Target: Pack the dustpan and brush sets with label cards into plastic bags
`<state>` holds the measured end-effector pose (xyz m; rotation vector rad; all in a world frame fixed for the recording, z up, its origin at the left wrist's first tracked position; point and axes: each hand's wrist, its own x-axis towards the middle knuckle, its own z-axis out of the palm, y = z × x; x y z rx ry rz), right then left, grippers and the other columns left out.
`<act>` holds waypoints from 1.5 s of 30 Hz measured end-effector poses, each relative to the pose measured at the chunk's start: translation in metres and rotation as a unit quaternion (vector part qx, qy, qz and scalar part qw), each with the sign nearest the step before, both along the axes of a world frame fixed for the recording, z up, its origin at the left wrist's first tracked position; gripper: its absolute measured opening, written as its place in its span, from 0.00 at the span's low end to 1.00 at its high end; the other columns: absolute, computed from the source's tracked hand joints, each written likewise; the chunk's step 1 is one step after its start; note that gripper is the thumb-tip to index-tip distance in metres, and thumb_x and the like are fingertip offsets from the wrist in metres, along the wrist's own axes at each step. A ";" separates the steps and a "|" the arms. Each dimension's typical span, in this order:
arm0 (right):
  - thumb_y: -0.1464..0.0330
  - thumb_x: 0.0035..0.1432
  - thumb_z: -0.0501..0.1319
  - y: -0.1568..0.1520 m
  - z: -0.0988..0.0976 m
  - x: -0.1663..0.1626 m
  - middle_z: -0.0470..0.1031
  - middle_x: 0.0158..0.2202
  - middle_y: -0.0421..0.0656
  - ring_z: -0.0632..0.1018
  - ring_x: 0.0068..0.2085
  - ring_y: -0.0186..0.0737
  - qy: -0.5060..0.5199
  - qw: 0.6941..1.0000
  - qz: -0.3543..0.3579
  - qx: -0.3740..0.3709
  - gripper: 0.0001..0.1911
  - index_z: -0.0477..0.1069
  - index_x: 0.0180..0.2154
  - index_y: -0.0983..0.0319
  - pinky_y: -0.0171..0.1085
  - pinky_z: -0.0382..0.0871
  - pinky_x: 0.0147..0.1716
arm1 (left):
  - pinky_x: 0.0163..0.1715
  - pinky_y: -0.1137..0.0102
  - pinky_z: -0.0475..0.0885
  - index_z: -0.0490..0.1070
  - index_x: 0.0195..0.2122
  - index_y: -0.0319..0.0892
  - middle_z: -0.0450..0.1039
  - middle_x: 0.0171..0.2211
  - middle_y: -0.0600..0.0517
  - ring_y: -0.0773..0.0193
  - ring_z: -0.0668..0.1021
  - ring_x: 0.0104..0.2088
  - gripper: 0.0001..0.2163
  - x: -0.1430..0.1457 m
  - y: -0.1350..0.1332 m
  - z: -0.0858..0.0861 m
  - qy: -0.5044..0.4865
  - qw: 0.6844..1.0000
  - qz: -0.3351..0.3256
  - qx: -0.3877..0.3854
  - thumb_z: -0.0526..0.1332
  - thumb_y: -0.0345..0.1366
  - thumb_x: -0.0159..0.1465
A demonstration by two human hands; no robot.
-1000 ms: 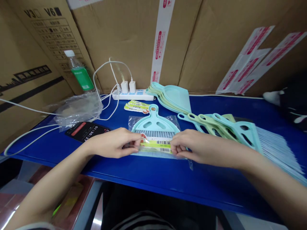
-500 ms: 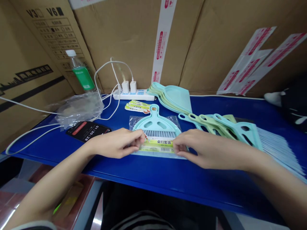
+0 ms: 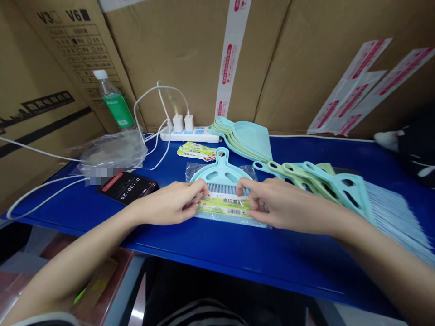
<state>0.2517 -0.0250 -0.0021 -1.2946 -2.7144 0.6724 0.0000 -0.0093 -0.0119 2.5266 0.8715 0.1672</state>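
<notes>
Before a wall of brown cardboard (image 3: 190, 68), one shiny blue worktop (image 3: 210, 246) spans the view. Two bare forearms reach in, cut off by the lower corners. The left hand (image 3: 171, 201) is palm-down, fingers bent toward the thumb; whether its grip pinches film cannot be told. The right hand (image 3: 288, 203) curves inward, its grip spread, thumb and forefinger apart. Between them on the worktop lies one light-blue plastic dustpan-and-brush set in a clear bag (image 3: 222, 171), its edges partly hidden by fingers. Behind is one stack of blue and green dustpans (image 3: 253, 136); rightward, overlapping pale-bristled brushes (image 3: 394, 213), partly covered by the forearm. Both are too nested to count. Leftward: one black phone (image 3: 131, 188), two white charger plugs (image 3: 183, 122).
</notes>
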 end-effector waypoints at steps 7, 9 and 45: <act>0.70 0.54 0.54 0.004 -0.008 0.004 0.68 0.20 0.35 0.71 0.25 0.38 0.029 0.999 -0.001 0.015 0.04 0.57 0.32 0.57 0.38 0.60 0.29 | 0.29 0.71 0.62 0.59 0.43 0.43 0.63 0.24 0.60 0.68 0.68 0.24 0.10 0.000 0.001 -0.003 0.010 1.000 -0.001 0.001 0.51 0.27 0.61; 0.69 0.55 0.53 0.005 -0.010 0.005 0.67 0.20 0.36 0.70 0.24 0.38 0.037 0.999 0.000 0.019 0.04 0.56 0.31 0.57 0.38 0.59 0.29 | 0.30 0.71 0.63 0.59 0.43 0.43 0.63 0.24 0.60 0.68 0.68 0.24 0.10 0.000 0.001 -0.003 0.011 1.000 0.000 0.001 0.51 0.27 0.61; 0.76 0.57 0.51 0.011 -0.019 0.005 0.63 0.23 0.36 0.64 0.24 0.34 0.020 0.998 -0.011 0.061 0.10 0.68 0.38 0.62 0.34 0.58 0.25 | 0.40 0.66 0.64 0.72 0.53 0.49 0.67 0.40 0.49 0.60 0.69 0.40 0.25 0.000 0.004 -0.007 0.083 0.979 -0.043 0.179 0.49 0.19 0.62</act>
